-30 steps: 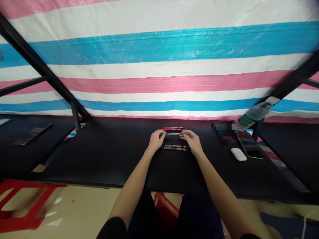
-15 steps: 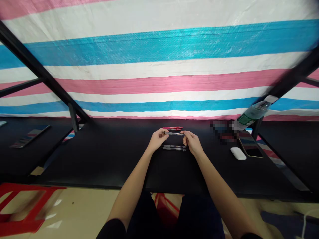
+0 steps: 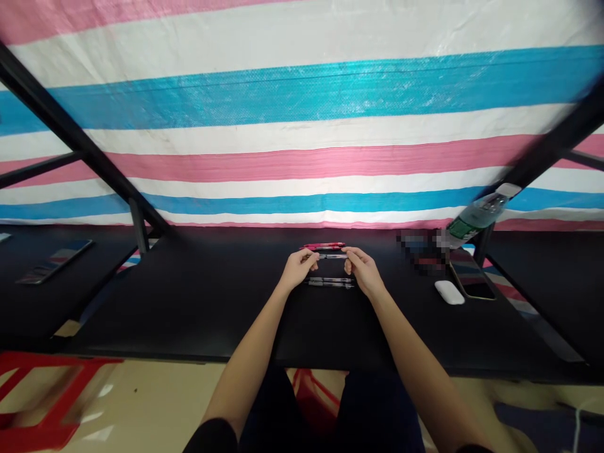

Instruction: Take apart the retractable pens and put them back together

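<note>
A clear-barrelled pen (image 3: 333,257) runs level between my two hands over the black table. My left hand (image 3: 299,267) pinches its left end, and my right hand (image 3: 363,269) pinches the right end between thumb and fingers. Just beyond it lie red pens (image 3: 325,246) side by side. Closer to me, below the held pen, two clear pens with dark grips (image 3: 330,282) rest parallel on the tabletop. The fingers cover both tips of the held pen.
At right on the black table (image 3: 212,302) are a white earbud case (image 3: 449,292), a phone (image 3: 472,275) and a tilted water bottle (image 3: 479,217). Black metal bars slant up on both sides. Striped sheeting (image 3: 302,145) hangs behind. A red stool (image 3: 47,402) stands lower left.
My left hand has slid inward along the pen and now covers its dark grip. The pen stays between both hands. The whole view has shifted slightly.
</note>
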### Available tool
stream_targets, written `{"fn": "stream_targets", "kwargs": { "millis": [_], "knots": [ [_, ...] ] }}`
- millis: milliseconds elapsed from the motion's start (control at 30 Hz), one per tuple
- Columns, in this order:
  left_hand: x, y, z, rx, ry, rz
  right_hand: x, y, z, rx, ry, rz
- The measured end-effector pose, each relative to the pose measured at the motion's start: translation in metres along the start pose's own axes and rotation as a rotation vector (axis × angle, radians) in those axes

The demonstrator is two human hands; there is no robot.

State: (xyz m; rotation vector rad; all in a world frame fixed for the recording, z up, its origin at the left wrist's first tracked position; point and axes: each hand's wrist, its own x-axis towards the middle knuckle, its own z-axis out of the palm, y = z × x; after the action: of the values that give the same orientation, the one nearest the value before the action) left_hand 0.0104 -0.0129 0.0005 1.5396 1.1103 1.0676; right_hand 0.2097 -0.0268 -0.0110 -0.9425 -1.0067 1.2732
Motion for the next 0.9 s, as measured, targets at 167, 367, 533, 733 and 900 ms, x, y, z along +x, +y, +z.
{"fn": "stream_targets", "kwargs": {
  "millis": [167,367,533,733,900],
  "knots": [
    [0.001,-0.003,0.000,0.014,0.024,-0.047,-0.001,-0.001,0.002,0.018,-0.017,0.010],
    [-0.003,0.007,0.001,-0.134,0.007,-0.023,0.000,-0.001,-0.001,0.066,-0.007,0.020],
    [-0.001,0.005,0.001,-0.143,0.004,-0.042,0.000,-0.002,-0.002,0.074,-0.008,0.021],
    [0.001,0.002,0.000,-0.114,0.072,-0.086,0.000,-0.004,-0.001,0.145,-0.020,0.031],
    [-0.001,0.003,0.000,-0.152,-0.021,-0.018,0.001,-0.003,-0.002,0.150,-0.025,0.038]
  ]
}}
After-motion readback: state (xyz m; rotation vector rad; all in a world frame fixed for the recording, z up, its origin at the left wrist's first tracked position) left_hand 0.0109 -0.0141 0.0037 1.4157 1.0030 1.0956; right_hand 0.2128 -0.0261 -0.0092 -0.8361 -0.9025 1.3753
